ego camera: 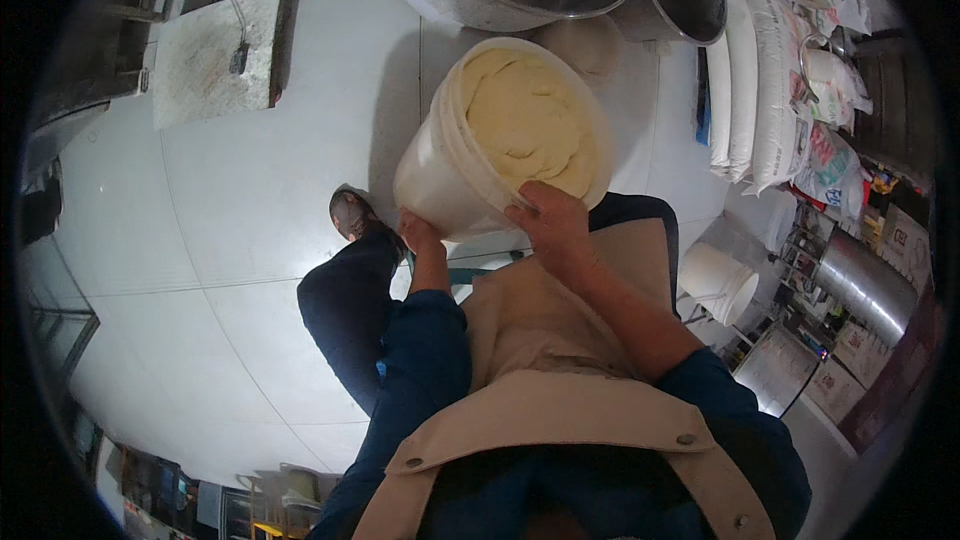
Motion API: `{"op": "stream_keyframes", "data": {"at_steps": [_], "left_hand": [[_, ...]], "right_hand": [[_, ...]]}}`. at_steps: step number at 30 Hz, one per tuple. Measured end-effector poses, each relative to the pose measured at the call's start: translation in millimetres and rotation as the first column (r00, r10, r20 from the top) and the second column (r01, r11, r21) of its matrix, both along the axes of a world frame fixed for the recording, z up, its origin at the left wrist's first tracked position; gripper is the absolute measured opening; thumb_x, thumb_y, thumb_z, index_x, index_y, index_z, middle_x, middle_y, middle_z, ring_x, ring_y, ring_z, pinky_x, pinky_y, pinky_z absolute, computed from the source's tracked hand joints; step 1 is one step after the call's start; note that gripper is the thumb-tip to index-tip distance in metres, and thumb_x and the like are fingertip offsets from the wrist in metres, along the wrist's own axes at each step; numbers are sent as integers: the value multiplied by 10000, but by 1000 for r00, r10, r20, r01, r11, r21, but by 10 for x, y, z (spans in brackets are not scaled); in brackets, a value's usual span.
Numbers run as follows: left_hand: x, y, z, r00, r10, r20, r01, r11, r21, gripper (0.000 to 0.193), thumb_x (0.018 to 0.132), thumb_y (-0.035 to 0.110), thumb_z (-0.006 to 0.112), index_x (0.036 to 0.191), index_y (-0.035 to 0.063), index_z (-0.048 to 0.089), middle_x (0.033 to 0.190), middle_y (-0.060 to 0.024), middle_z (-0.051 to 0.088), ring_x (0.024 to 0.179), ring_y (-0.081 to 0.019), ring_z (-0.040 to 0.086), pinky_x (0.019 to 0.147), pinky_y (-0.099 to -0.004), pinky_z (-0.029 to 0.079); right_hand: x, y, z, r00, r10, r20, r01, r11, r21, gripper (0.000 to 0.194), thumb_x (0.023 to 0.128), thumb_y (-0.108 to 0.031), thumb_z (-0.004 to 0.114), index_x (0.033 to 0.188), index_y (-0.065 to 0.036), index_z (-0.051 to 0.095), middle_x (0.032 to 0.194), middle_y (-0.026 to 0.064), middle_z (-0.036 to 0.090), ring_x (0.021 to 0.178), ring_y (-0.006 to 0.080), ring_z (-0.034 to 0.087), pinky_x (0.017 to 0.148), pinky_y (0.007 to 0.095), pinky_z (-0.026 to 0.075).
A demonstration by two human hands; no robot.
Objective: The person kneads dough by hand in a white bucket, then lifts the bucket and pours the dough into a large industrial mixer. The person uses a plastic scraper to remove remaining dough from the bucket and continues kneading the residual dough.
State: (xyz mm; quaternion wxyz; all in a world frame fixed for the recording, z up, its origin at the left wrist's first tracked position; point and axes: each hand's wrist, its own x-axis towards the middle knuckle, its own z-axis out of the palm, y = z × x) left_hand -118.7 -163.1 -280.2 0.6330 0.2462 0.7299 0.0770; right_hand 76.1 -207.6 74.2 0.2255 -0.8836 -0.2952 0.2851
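Note:
A white plastic bucket [439,184] is tilted in front of me, its mouth turned up and to the right. Pale yellow dough or paste [525,116] nearly fills it. My left hand [421,231] holds the lower part of the bucket, near its base; its fingertips are hidden underneath. With my right hand [553,225] I grip the rim on the side nearest me, thumb outside and fingers at the edge of the pale mass. The bucket is over the floor between my legs, in front of my beige apron [525,315].
Large metal bowls [487,7] stand just beyond the bucket. Stacked white sacks [769,90] are at the right, with another white bucket [720,285] nearer me. A flat square platform [214,60] with a cable lies at the upper left on the tiled floor [247,217].

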Motion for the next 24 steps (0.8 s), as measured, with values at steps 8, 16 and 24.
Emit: {"op": "stream_keyframes", "data": {"at_steps": [8, 16, 24], "left_hand": [[170, 36, 643, 961, 255, 105, -234, 955, -183, 487, 1016, 462, 522, 1141, 7, 643, 1074, -126, 665, 926, -306, 655, 747, -436, 532], [38, -190, 1726, 957, 213, 195, -156, 950, -270, 494, 1030, 493, 481, 1259, 71, 600, 1177, -123, 616, 1041, -293, 616, 815, -479, 512], [-16, -273, 2671, 922, 314, 226, -161, 843, -513, 636, 1007, 652, 434, 1407, 169, 537, 1401, -77, 564, 1246, -297, 562, 939, -544, 488]], "right_hand": [[88, 58, 215, 996, -85, 17, 86, 991, -101, 217, 855, -194, 741, 935, -16, 644, 858, 187, 626, 804, 386, 629, 707, 448, 488], [192, 196, 1290, 1000, 2, 1, -1, 984, -181, 210, 844, -192, 740, 883, -36, 604, 838, 164, 622, 827, 394, 615, 712, 490, 477], [346, 339, 1993, 995, 101, 3, -101, 994, -46, 202, 811, -197, 751, 869, -59, 616, 800, 138, 585, 799, 369, 602, 686, 473, 474]]}}
